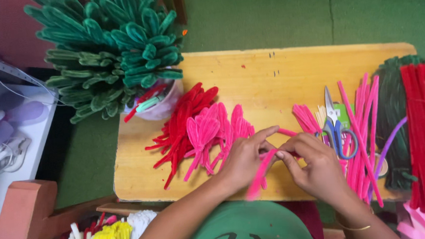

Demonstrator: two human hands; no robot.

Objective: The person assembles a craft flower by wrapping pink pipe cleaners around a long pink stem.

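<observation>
Left hand (244, 159), right hand (313, 165) both pinching pink pipe cleaner (261, 173); long axis 1–7 o'clock, between fingertips.

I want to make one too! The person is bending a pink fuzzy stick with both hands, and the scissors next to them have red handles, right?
Almost. The head view shows both hands, left hand and right hand, bending the pink fuzzy stick, but the scissors have blue handles, not red.
</observation>
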